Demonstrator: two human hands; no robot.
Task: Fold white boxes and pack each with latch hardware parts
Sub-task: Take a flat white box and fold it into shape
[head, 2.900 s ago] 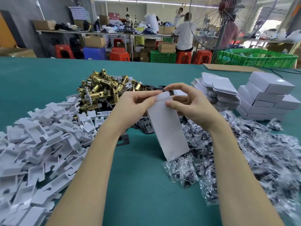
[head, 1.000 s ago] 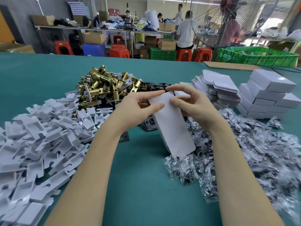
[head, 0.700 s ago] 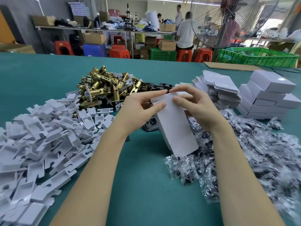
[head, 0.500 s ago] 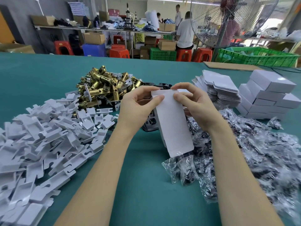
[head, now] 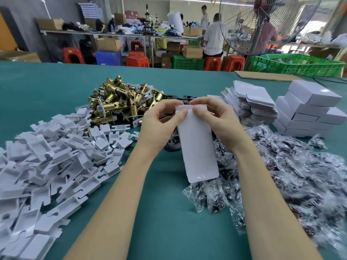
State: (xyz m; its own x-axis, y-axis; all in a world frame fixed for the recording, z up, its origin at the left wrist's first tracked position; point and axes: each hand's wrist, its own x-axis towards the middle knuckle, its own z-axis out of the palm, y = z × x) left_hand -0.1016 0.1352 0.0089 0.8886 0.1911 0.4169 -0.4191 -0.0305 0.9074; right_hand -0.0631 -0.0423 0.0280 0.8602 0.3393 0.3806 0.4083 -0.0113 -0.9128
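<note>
While raised above table | left hand (head: 161, 124), right hand (head: 217, 119) grip pinching white box (head: 197, 145) top

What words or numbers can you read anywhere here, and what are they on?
None can be read.
The box in the left hand and right hand is plain white.
The finished boxes and flat blanks show no print.
The red stool bears a small mark, too blurred to read.

White box (head: 197, 147) upright above table, top flap seemingly folded; brass latches (head: 120, 99) heaped behind.
</note>
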